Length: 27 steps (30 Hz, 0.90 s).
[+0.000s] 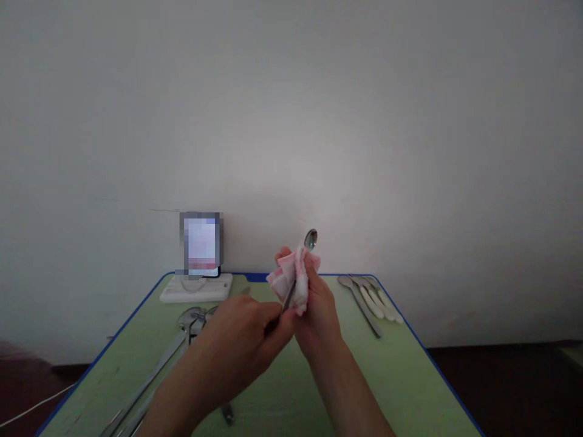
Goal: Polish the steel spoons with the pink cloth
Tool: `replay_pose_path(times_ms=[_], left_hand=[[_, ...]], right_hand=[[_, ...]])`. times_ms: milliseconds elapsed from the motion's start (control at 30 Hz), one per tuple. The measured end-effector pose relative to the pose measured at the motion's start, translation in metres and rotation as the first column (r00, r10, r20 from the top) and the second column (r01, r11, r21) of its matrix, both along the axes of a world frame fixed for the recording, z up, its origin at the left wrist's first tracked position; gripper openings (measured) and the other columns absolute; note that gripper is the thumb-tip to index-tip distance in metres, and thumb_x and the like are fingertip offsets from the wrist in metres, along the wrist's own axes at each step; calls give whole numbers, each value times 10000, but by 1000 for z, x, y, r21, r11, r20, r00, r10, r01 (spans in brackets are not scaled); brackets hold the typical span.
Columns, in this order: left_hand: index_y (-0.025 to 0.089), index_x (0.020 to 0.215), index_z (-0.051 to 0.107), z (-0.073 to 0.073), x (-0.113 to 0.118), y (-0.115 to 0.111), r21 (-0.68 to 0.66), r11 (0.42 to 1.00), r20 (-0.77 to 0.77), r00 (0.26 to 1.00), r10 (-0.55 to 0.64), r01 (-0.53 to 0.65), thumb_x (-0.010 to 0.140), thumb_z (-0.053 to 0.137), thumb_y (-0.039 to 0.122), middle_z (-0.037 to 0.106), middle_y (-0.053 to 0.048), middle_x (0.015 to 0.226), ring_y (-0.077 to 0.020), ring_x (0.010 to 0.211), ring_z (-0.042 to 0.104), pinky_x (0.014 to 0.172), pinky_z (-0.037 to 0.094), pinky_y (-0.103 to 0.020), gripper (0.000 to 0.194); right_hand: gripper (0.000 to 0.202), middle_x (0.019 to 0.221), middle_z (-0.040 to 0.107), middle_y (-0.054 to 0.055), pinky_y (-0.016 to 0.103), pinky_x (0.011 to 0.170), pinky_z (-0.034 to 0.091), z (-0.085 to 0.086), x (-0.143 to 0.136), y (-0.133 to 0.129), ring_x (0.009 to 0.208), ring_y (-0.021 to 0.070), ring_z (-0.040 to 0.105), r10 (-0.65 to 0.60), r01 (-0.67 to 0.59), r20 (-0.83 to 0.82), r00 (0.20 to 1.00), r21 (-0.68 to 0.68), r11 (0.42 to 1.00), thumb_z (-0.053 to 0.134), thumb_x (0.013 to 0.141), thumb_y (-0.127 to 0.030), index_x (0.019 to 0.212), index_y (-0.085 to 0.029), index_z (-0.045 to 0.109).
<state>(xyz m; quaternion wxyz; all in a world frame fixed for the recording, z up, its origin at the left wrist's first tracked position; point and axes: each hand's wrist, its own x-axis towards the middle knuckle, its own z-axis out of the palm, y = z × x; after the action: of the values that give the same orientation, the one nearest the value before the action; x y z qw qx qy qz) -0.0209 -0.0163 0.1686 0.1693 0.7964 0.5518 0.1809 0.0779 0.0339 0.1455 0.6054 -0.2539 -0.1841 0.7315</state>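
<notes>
pink cloth (299, 276) around metal spoon (311, 239)

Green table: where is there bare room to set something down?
The table looks bare between the right forearm and the blue right edge, nearer than the cutlery. It is crowded at left: long utensils by the left forearm, a white stand beyond.

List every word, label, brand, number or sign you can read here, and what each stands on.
No text can be read anywhere in this picture.
Screen at the back left: pixelated, so anything on it is unreadable.
White base beneath it: a small dark mark, too small to make out.
Spoon and pink-and-white cloth in the hands: no lettering visible.
</notes>
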Motion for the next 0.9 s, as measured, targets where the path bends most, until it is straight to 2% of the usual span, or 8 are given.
replay_pose_path(times_ms=[167,267,433,667,733,767,833,900], left_hand=[[180,507,471,-3,2,-5,-49,999,-131,991,-28,21,857,358,322,364,38,446,-95,421,332,484,164,-271,394],[189,562,485,-2,-2,-7,-124,991,-91,994,-56,45,856,347,313,438,28,496,-113,473,406,498,210,-261,347],[216,867,478,-9,-3,-1,-162,987,116,993,7,12,894,283,301,551,8,705,-156,638,506,570,312,-255,215],[222,850,460,-15,-7,6,-157,986,143,986,87,-64,927,223,385,528,9,702,-172,651,496,611,321,-284,298],[222,811,467,-10,-16,2,-170,984,134,988,76,-53,926,230,397,537,12,705,-170,668,506,622,324,-282,316],[220,791,470,-8,-21,0,-175,983,128,989,68,-45,925,241,402,545,14,712,-168,688,516,640,328,-281,321],[220,766,485,-4,-30,-3,-198,980,104,993,54,-32,923,250,415,553,21,699,-162,701,528,654,334,-272,343],[219,739,507,-1,-36,-5,-205,978,80,996,42,-25,919,252,445,550,27,666,-153,677,529,635,333,-258,386]], right_hand=[[171,733,683,11,207,626,519,0,9,13,623,91,603,-114,108,-72,991,-76,991,551,834,-303,787,-164,640],[158,733,682,8,206,606,516,0,12,15,591,87,593,-116,113,-73,991,-48,992,536,843,-277,803,-164,639],[249,881,703,58,256,659,519,-3,9,9,665,126,627,-110,105,58,992,75,992,590,794,-352,897,-136,660],[317,1004,689,90,300,775,494,-9,14,15,835,173,646,-221,149,259,940,270,951,596,772,-387,968,-141,637],[313,961,697,84,292,764,487,-8,26,19,816,171,642,-245,107,395,885,340,934,594,773,-391,955,-142,641],[317,917,701,83,290,738,486,-7,34,20,782,171,639,-227,33,495,839,370,929,595,771,-400,940,-137,648],[318,847,698,70,279,693,477,-2,52,20,737,168,626,-158,-184,704,692,384,905,610,760,-403,923,-133,658],[291,796,685,43,253,653,455,6,70,17,722,157,609,-108,-404,853,511,349,846,594,776,-397,905,-145,663]])
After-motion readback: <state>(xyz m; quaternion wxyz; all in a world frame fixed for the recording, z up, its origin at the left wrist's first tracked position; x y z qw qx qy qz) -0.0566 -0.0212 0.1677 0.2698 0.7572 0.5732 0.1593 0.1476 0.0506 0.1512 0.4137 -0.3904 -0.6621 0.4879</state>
